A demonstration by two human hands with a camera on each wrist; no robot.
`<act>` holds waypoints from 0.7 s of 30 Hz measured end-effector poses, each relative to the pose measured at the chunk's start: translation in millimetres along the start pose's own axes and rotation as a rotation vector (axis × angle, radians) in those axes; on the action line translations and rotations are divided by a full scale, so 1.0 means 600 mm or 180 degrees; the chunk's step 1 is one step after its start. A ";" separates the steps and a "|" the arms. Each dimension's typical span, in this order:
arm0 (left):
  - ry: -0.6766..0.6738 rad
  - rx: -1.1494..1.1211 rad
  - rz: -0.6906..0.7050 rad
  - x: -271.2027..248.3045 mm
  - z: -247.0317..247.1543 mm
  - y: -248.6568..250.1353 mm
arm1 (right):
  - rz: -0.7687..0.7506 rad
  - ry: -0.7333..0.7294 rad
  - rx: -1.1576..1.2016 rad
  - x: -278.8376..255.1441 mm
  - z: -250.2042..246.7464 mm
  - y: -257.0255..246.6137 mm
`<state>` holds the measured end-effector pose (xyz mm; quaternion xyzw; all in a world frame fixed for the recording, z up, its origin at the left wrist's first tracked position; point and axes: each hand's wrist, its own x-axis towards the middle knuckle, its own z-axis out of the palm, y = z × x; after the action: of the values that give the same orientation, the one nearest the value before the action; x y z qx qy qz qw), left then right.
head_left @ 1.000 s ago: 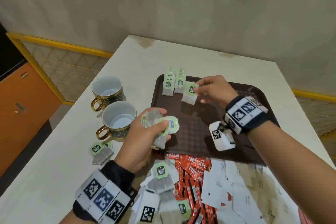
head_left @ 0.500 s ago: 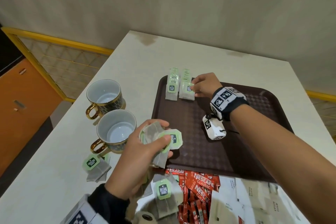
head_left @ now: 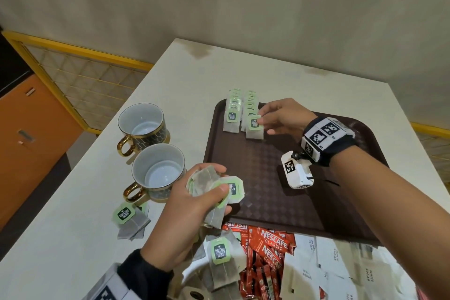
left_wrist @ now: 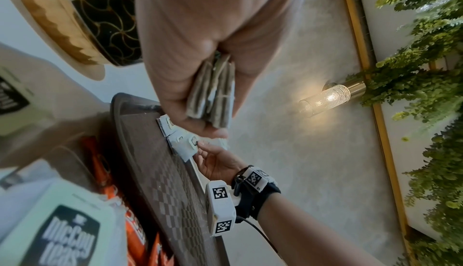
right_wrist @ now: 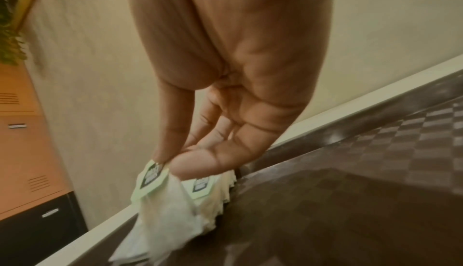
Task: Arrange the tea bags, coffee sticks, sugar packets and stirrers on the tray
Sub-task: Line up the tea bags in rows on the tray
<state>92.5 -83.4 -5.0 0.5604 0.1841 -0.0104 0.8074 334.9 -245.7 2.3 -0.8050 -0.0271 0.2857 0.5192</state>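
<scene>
- While it reaches across the brown tray [head_left: 258, 173] with the forearm stretched forward, the right hand [head_left: 283, 117] sits at the far left corner, thumb and forefinger tips pinched on the green tag of the front tea bag [head_left: 254, 128]; the other fingers are loosely extended.
- That bag stands at the front of the right row of tea bags [head_left: 250, 107]; a second row [head_left: 232, 114] lies just beside it, on the left.
- Held above the tray's near left edge, the left hand [head_left: 194, 209] is curled round a bundle of tea bags [head_left: 214, 187], the thumb pressing on top and a green tag sticking out.
- Loose tea bags [head_left: 221, 258], red coffee sticks [head_left: 267, 251] and white sugar packets [head_left: 341, 263] lie heaped on the table [head_left: 73, 238], near the tray's front edge.
- Two gold-handled cups [head_left: 155, 153] stand left of the tray, a stray tea bag [head_left: 129, 219] in front of them.
</scene>
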 end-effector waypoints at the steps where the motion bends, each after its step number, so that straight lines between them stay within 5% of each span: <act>1: 0.0000 -0.0001 0.0003 -0.001 0.000 0.001 | -0.0016 -0.0052 -0.0029 0.000 0.006 -0.003; 6: 0.0039 0.0004 0.0001 -0.002 -0.001 0.002 | -0.0153 -0.0199 -0.0297 0.006 0.052 -0.017; 21: 0.0075 0.0047 0.0008 -0.001 -0.002 0.005 | -0.0734 0.0842 -0.1588 0.053 0.086 -0.019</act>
<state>92.4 -81.6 -2.6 0.5667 0.1927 -0.0042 0.8011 339.2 -187.6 -17.1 -0.9295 -0.1198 0.1021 0.3335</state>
